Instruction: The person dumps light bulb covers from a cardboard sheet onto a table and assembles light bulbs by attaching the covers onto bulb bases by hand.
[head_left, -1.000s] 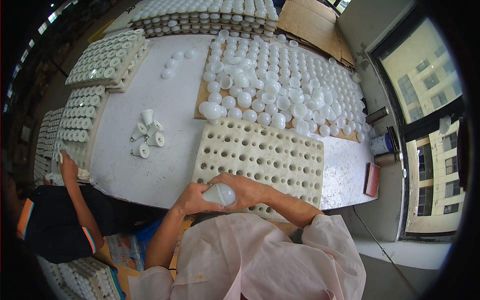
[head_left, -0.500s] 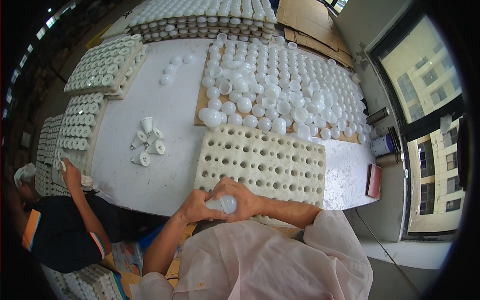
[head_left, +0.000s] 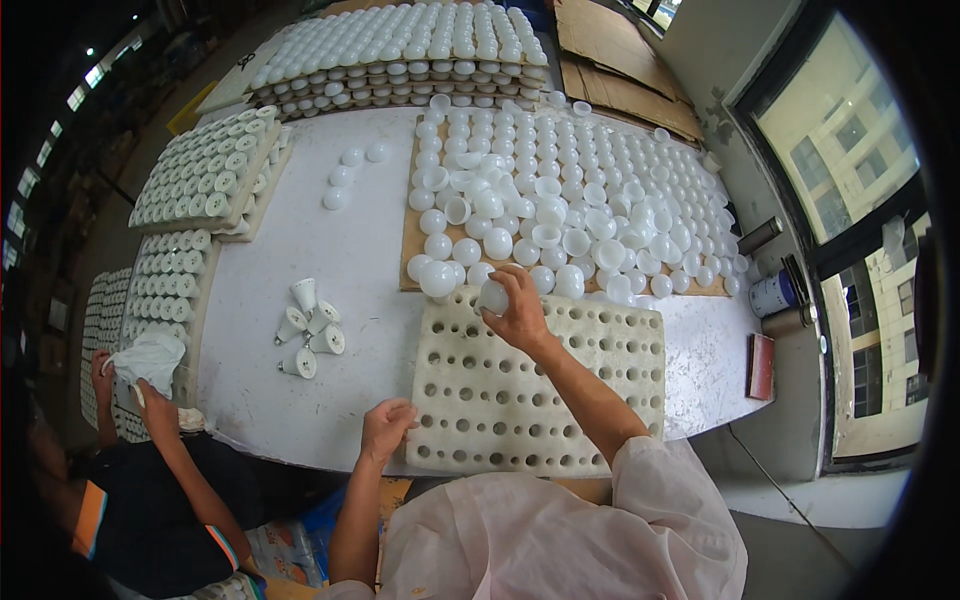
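Near frame centre, a white bulb is gripped by the right hand over the holed tray; the left hand is loosely curled, seemingly empty; a neighbouring globe could be toppled by a knock

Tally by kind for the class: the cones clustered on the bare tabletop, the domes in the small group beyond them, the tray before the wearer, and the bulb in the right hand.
Clustered cones: 5
Small-group domes: 4
Tray: 1
Bulb in the right hand: 1
Total: 11
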